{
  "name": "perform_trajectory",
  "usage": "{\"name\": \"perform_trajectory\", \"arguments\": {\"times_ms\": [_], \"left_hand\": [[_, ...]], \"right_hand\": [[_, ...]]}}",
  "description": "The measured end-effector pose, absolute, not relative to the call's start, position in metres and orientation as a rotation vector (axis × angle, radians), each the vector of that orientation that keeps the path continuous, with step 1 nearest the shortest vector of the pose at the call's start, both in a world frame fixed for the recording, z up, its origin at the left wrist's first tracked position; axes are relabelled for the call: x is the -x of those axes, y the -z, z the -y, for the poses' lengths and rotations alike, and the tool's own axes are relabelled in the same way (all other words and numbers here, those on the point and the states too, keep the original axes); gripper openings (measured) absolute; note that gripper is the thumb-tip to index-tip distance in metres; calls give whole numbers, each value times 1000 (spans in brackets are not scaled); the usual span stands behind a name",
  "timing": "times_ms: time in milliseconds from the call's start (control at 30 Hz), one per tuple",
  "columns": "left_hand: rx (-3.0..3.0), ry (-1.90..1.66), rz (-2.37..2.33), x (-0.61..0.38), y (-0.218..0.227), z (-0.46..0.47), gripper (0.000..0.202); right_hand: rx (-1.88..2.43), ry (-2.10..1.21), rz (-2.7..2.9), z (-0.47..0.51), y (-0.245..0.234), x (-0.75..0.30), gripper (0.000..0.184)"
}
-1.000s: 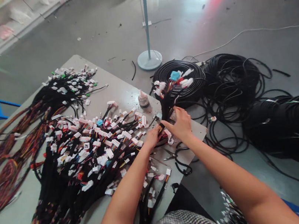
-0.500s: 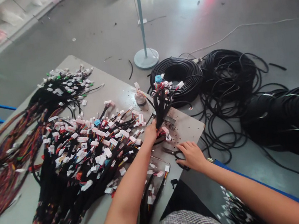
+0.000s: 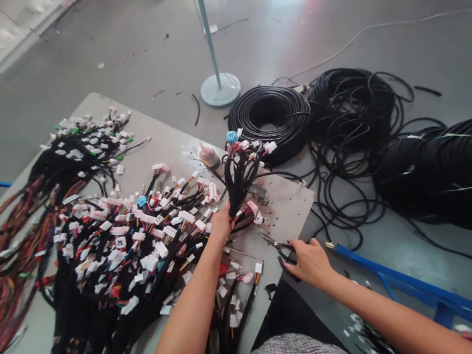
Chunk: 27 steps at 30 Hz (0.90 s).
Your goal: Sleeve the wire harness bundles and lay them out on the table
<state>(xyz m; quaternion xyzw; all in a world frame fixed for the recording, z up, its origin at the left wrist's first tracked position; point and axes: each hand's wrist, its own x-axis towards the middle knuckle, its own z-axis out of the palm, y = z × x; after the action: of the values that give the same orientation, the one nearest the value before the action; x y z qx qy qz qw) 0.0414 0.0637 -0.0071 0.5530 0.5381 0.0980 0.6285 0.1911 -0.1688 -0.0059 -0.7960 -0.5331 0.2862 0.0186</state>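
My left hand (image 3: 222, 221) is closed round a wiring harness bundle (image 3: 236, 178) above the table. Black-sleeved branches fan upward from the grip, ending in white connectors and one blue connector (image 3: 232, 137). At the table's near right edge, my right hand (image 3: 313, 261) has its fingers round the black handles of a pair of scissors (image 3: 278, 245). Their metal blades point up and left toward the harness, apart from it. Left of my left hand lies a large pile of harnesses (image 3: 139, 239) with white and pink tagged connectors.
Another harness pile (image 3: 84, 141) lies at the table's far left. A small clear container (image 3: 208, 156) stands by the far edge. Black tubing coils (image 3: 268, 114) lie on the floor at right, near a pole base (image 3: 220, 89). A blue frame (image 3: 412, 286) borders the right side.
My right hand has gone from reaching over the scissors with stretched fingers to gripping their handles. My left hand still holds the harness, its branches slightly shifted. The camera view has moved a little.
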Motion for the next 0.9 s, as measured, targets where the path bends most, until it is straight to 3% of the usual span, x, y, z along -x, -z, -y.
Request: {"name": "perform_trajectory", "arguments": {"times_ms": [133,233,433,667,900], "left_hand": [[-1195,-205,-1209,-31,5,-61,69],[-1086,-230,-1119,-30,3,-62,70],[-1037,-285,-1029,-29,0,-62,65],[-1149,-277,-1039,-31,-5,-61,70],[-1255,-198,-836,-27,-40,-42,56]], "right_hand": [[1903,-1863,980,142,-6,-194,70],[1412,-2117,584,112,-11,-197,82],[1304,-2094,554,59,-9,-192,75],[1569,-1952,741,46,-8,-202,50],[2365,-1373,1609,99,-10,-208,26]]}}
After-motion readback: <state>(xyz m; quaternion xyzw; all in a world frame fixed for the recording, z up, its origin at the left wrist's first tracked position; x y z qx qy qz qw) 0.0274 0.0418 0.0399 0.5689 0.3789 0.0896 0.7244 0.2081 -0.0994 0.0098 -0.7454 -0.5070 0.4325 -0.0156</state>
